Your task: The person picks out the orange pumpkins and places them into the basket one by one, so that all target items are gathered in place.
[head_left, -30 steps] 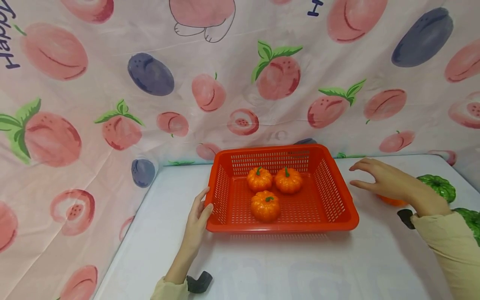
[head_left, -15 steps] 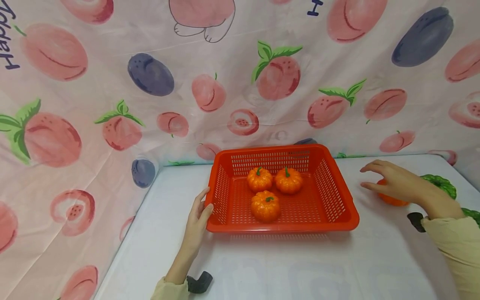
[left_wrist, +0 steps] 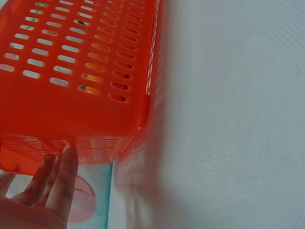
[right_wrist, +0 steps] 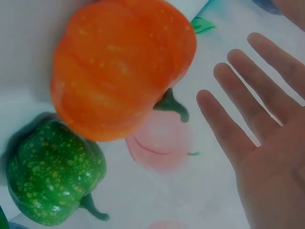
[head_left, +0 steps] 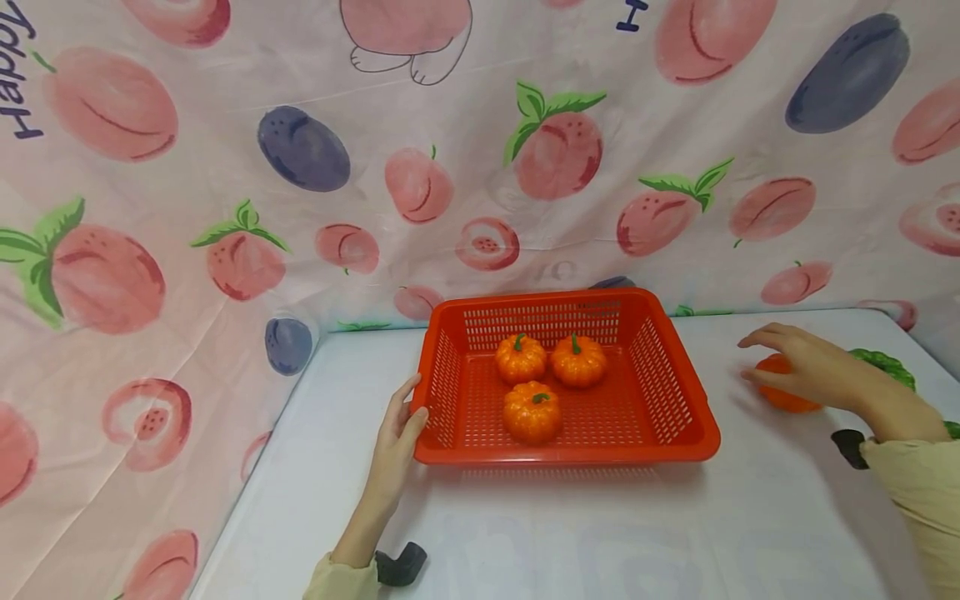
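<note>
My left hand (head_left: 393, 442) is at the left end of a red plastic basket (head_left: 570, 455). Its thumb lies on the rim and its fingers touch the outer wall, as the left wrist view also shows. Inside the basket sit three small orange pumpkins, one at back left (head_left: 521, 363), one at back right (head_left: 579, 365) and one in front (head_left: 532, 414). Right of the basket, my right hand (head_left: 817, 371) hovers over another orange pumpkin (head_left: 784, 398), partly covering it. In the right wrist view its fingers (right_wrist: 245, 107) are spread, apart from that pumpkin (right_wrist: 119, 67).
A speckled green pumpkin (right_wrist: 55, 171) stands on the white table (head_left: 570, 533) beyond the orange one. Another bit of green (head_left: 952, 429) shows by the right sleeve. A fruit-printed cloth (head_left: 480, 167) hangs along the back and left.
My right hand has moved rightward, away from the basket and over the orange pumpkin beside it, uncovering more of its left side. My left hand and the basket stay put.
</note>
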Demonstrator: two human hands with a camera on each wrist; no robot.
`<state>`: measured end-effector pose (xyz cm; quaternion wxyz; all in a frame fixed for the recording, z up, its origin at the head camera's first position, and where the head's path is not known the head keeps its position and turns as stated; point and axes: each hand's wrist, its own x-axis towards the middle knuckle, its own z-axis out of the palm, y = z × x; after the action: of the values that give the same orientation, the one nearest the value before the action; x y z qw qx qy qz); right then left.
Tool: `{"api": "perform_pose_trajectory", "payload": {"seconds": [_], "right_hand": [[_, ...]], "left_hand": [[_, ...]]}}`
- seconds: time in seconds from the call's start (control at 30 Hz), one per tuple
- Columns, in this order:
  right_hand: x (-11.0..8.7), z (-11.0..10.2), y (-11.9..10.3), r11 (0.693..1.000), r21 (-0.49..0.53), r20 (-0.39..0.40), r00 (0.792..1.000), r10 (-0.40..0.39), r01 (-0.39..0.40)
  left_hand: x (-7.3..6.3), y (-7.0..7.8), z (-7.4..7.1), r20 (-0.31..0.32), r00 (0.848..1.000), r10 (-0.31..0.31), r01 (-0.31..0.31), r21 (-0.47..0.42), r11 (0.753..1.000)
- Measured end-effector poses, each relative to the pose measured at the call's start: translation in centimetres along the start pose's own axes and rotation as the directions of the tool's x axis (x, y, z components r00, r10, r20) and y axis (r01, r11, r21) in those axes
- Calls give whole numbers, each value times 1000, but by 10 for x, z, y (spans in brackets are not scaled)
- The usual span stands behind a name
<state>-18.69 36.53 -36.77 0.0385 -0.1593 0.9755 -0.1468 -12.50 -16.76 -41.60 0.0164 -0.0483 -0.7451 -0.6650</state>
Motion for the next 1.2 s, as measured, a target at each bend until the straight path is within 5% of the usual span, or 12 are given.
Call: {"api": "perform_pose_trajectory", "payload": {"seconds": [1.2], "right_hand": [[-6,3,23,999,-31,42,998,37,-35]], "left_hand": [[0,-2,0,0,1000,11,-11,-9,1000]]}}
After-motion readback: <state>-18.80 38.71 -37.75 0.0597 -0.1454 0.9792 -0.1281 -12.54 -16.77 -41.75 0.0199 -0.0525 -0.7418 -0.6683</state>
